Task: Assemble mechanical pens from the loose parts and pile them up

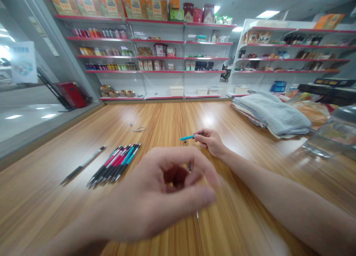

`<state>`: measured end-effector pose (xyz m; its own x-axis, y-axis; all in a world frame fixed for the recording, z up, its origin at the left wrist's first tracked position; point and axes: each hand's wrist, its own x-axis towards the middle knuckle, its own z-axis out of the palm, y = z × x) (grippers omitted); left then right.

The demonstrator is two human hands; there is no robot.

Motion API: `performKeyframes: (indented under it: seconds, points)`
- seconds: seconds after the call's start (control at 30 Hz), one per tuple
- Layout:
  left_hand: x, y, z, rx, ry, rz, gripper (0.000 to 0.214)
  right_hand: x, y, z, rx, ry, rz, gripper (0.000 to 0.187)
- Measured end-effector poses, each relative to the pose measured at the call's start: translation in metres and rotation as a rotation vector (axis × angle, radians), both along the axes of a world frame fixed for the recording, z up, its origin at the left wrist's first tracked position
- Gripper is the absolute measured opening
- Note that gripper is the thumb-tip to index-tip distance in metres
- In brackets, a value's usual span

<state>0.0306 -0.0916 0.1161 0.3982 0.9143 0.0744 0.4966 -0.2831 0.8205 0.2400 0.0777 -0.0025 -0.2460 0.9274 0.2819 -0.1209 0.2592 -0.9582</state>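
Observation:
My left hand (pixel 155 189) is large in the foreground, held above the table and a little blurred. Its fingers curl loosely with the thumb apart, and nothing shows in them. Further out, my right hand (pixel 210 141) pinches a teal pen (pixel 187 137), whose teal end points left. A row of several pens (pixel 115 163) with pink, teal and black barrels lies to the left of my left hand. One grey and black pen (pixel 83 166) rests apart from them, further left. Small dark parts (pixel 189 167) lie along the table seam, partly hidden by my left hand.
A thin looped piece (pixel 139 129) and a tiny metal bit (pixel 130 124) lie on the wooden table (pixel 161 115). At right are folded striped cloths (pixel 275 113) and a clear water container (pixel 333 131). Stocked shelves (pixel 161 40) stand beyond the table.

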Motion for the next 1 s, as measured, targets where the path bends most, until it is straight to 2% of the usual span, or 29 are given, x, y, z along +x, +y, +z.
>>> performKeyframes:
  seconds: [0.1,0.17,0.23,0.3,0.43,0.53,0.7,0.77,0.9,1.0]
  points:
    - [0.004,0.036,-0.021,0.430,0.189,0.187,0.029,-0.006,-0.008,0.001,-0.008,-0.032,0.075,0.025]
    - [0.004,0.055,-0.041,0.499,0.318,0.220,0.037,-0.010,-0.013,0.001,0.006,-0.048,0.122,0.025]
    - [0.001,0.067,-0.057,0.484,0.364,0.165,0.031,-0.014,-0.017,0.001,0.029,-0.050,0.174,0.023]
    - [-0.001,0.072,-0.066,0.481,0.371,0.136,0.025,-0.017,-0.020,0.002,0.047,-0.046,0.231,0.022]
    - [-0.004,0.074,-0.071,0.453,0.353,0.127,0.022,-0.018,-0.023,0.002,0.055,-0.062,0.285,0.021]
    - [-0.005,0.077,-0.071,0.342,0.310,0.161,0.024,-0.016,-0.020,0.001,0.026,-0.012,0.229,0.025]
    - [-0.010,0.083,-0.077,-0.017,0.183,0.197,0.028,-0.011,-0.010,-0.004,-0.044,0.134,0.052,0.027]
    - [-0.012,0.080,-0.076,-0.072,0.277,0.177,0.035,-0.010,-0.008,-0.004,-0.059,0.144,0.041,0.026]
    - [-0.012,0.062,-0.066,-0.024,0.598,0.067,0.040,-0.010,-0.008,-0.003,-0.061,0.117,0.080,0.023]
    - [-0.010,0.050,-0.060,-0.037,0.662,-0.001,0.042,-0.010,-0.009,-0.003,-0.068,0.098,0.088,0.023]
